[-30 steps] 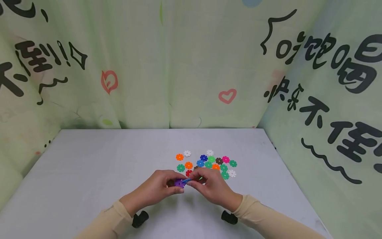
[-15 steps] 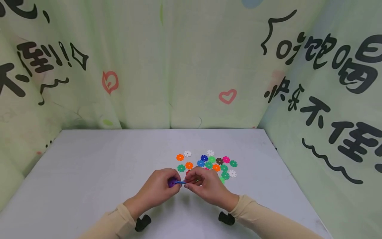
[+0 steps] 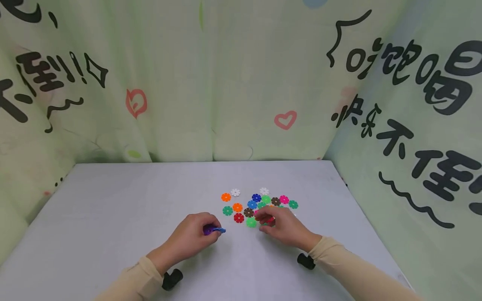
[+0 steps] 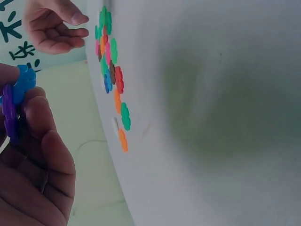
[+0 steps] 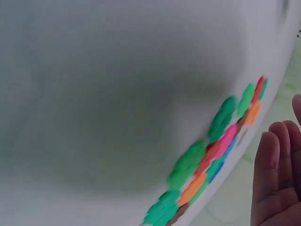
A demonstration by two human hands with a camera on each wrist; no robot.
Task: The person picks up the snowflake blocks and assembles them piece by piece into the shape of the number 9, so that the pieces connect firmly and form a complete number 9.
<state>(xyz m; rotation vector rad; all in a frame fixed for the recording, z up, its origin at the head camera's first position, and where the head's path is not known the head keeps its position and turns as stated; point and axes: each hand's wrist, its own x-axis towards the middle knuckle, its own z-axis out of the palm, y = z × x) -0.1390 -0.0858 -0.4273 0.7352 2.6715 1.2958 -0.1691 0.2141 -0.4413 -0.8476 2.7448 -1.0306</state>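
My left hand (image 3: 190,236) pinches a purple notched plastic disc (image 4: 9,113) with a light-blue notched disc (image 4: 26,84) set crosswise against it. In the head view the blue disc's edge sticks out past the fingertips, while the palm side is hidden. My right hand (image 3: 288,228) is raised to the right, over the near side of the scattered discs, with relaxed, slightly bent fingers and nothing between them. Beside its fingertips in the head view lie a bright green disc (image 3: 251,222) and a brown disc (image 3: 248,212). Several discs are hidden behind that hand.
Several loose discs lie flat on the white table (image 3: 124,209), among them a red disc (image 3: 239,218), an orange disc (image 3: 226,197) and a dark blue disc (image 3: 256,197). A printed curtain (image 3: 180,83) encloses the table at the back and sides.
Half a second ago both hands met at the blue disc. Now my right hand has let go and moved right, over the loose discs. My left hand has shifted slightly left with both discs.
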